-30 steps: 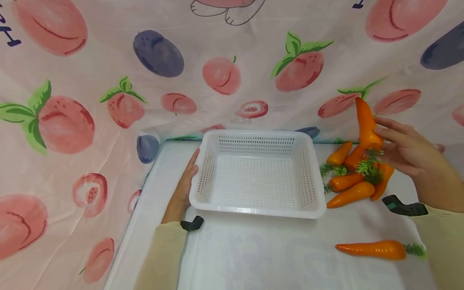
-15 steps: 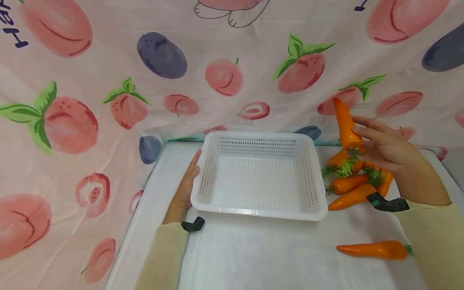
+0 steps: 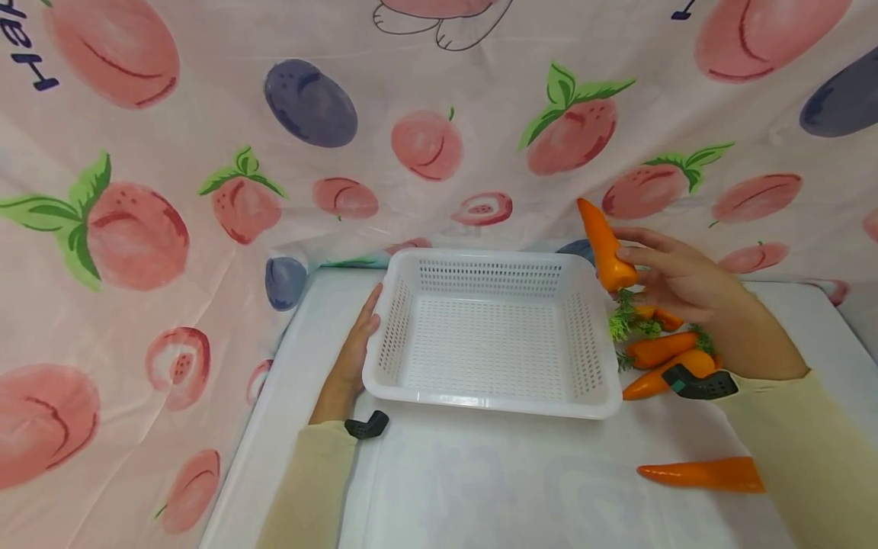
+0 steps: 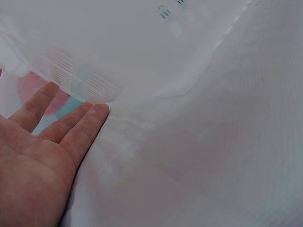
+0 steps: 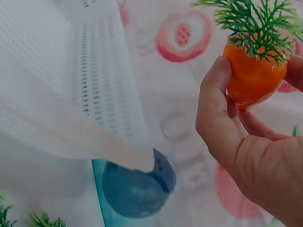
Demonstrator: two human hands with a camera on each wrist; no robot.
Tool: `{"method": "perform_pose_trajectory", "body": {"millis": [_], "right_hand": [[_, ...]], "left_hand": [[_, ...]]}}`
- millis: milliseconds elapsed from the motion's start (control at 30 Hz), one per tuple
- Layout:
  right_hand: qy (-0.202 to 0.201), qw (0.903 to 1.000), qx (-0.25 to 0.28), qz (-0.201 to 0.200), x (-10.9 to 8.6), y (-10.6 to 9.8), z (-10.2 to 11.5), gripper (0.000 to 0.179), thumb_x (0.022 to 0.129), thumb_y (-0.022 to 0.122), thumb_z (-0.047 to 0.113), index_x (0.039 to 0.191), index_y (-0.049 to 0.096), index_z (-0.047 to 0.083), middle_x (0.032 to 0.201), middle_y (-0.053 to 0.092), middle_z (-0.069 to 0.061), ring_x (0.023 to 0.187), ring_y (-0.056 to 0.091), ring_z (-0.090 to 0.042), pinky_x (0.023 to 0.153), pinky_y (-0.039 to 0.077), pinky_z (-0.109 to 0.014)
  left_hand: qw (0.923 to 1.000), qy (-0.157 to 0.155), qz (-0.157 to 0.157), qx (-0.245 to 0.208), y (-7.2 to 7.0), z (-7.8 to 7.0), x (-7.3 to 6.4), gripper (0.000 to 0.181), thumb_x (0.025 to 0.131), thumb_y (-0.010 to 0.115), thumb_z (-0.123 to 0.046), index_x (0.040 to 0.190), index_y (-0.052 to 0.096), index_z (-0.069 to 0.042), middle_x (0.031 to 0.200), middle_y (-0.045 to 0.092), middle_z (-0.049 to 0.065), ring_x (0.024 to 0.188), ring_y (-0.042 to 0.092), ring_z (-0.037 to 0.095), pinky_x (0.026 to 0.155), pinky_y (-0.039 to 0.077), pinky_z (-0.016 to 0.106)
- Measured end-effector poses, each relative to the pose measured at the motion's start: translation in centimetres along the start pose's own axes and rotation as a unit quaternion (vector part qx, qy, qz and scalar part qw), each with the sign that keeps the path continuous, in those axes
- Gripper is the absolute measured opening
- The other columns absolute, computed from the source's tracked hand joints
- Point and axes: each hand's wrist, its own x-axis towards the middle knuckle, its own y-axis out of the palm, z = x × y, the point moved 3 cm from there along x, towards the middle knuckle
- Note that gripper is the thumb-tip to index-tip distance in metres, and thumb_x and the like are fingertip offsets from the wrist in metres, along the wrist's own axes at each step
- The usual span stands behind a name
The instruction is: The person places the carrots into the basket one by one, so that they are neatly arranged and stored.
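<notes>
A white perforated plastic basket (image 3: 490,408) stands on the table, its inside bare. My left hand (image 3: 351,354) lies along the basket's left side; in the left wrist view its fingers are straight, with fingertips (image 4: 100,109) right at the basket wall. Beyond the basket's back right corner, my right hand (image 3: 675,271) pinches a carrot (image 3: 605,248) between thumb and fingers. The carrot's tip points up and its green leaves (image 3: 623,313) hang down. In the right wrist view, the thick leafy end of the carrot (image 5: 255,75) faces the camera.
Several carrots (image 3: 660,349) lie heaped against the basket's right side, partly hidden under the right hand and wrist. Nearer the front right lies a single carrot (image 3: 706,474), its leafy end covered by the sleeve. A fruit-print cloth (image 3: 425,91) hangs behind the white table (image 3: 480,488).
My right hand has carried the carrot leftward, from above the heap to the basket's right back corner. The left hand stays at the basket. The sleeve now covers the front carrot's leaves.
</notes>
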Motion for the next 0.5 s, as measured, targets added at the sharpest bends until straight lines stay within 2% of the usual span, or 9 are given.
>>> {"method": "perform_pose_trajectory", "body": {"millis": [100, 167, 333, 500], "right_hand": [[0.01, 0.9997, -0.013, 0.017, 0.5, 0.8, -0.1, 0.047, 0.106, 0.052, 0.022, 0.15, 0.033, 0.026, 0.127, 0.059, 0.002, 0.101, 0.066, -0.018, 0.066, 0.056, -0.027], [0.015, 0.9994, -0.015, 0.029, 0.8, 1.4, -0.1, 0.049, 0.106, 0.053, 0.021, 0.15, 0.032, 0.025, 0.129, 0.056, 0.0, 0.102, 0.066, -0.019, 0.069, 0.056, -0.029], [0.024, 0.9977, -0.022, 0.059, 1.7, 2.9, -0.3, 0.052, 0.106, 0.053, 0.02, 0.152, 0.027, 0.021, 0.136, 0.05, -0.004, 0.107, 0.065, -0.021, 0.086, 0.058, -0.039], [0.035, 0.9936, -0.073, 0.078, 2.0, 4.1, -0.5, 0.057, 0.106, 0.053, 0.021, 0.155, 0.024, 0.02, 0.14, 0.044, -0.007, 0.113, 0.064, -0.023, 0.093, 0.057, -0.044]], "left_hand": [[1.0, -0.001, 0.005, -0.005, 0.0, 0.1, 0.0, 0.061, 0.106, 0.035, -0.027, 0.163, 0.019, -0.04, 0.171, 0.018, -0.012, 0.154, 0.023, 0.023, 0.113, 0.035, 0.035], [1.0, 0.0, 0.006, -0.006, -0.1, 0.1, 0.1, 0.06, 0.106, 0.035, -0.027, 0.162, 0.02, -0.041, 0.171, 0.018, -0.012, 0.154, 0.023, 0.022, 0.112, 0.035, 0.034], [1.0, 0.005, 0.003, 0.001, 0.0, 0.0, 0.1, 0.06, 0.106, 0.036, -0.029, 0.162, 0.019, -0.041, 0.171, 0.017, -0.012, 0.155, 0.022, 0.025, 0.113, 0.035, 0.035], [1.0, 0.006, 0.001, 0.003, 0.1, -0.1, 0.1, 0.062, 0.106, 0.037, -0.03, 0.164, 0.015, -0.037, 0.171, 0.017, -0.012, 0.156, 0.021, 0.025, 0.114, 0.033, 0.037]]}}
